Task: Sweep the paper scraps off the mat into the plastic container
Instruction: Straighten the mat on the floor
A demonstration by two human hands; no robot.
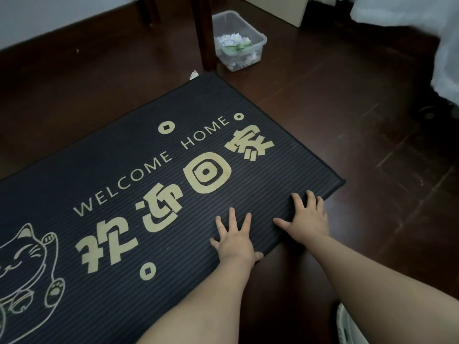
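Note:
A dark ribbed mat [104, 167] with gold "WELCOME HOME" lettering and a cat drawing lies on the floor. My left hand [234, 240] rests flat on the mat near its front edge, fingers spread, holding nothing. My right hand [306, 217] lies flat beside it near the mat's right corner, fingers spread and empty too. A clear plastic container [258, 36] stands on the floor beyond the mat's far corner, with white paper scraps [232, 40] and a green piece inside. One small scrap [194, 74] lies on the floor at the mat's far corner.
A dark wooden furniture leg [205, 33] stands just left of the container. White fabric [422, 28] hangs at the top right. A pale board [285, 8] leans behind the container. Dark wooden floor [347, 120] surrounds the mat. A white object [347, 328] pokes in at the bottom right.

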